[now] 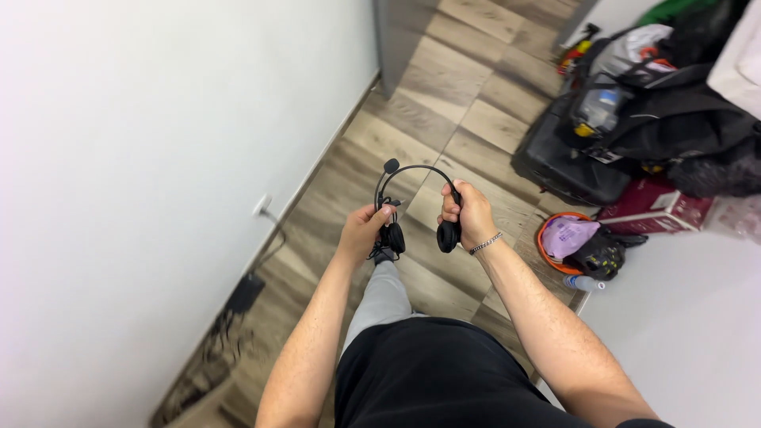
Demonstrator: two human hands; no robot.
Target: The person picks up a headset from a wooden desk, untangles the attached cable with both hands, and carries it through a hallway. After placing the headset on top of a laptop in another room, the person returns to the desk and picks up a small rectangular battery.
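A black headset [414, 170] with two round ear pads and a small boom microphone [391, 166] hangs between my hands above a wooden floor. My left hand [363, 231] grips the left ear pad side, where a bundled black cable dangles. My right hand [472, 215], with a metal bracelet on its wrist, holds the right ear pad side. The headband arches upward between both hands. Below them my grey trouser leg and black shirt show.
A white wall [158, 158] runs along the left, with a plug and cable [264, 211] and a black adapter on the floor. Black bags and a suitcase [634, 119] are piled at upper right, beside a maroon box [654, 208], an orange bowl and a plastic bottle [583, 282].
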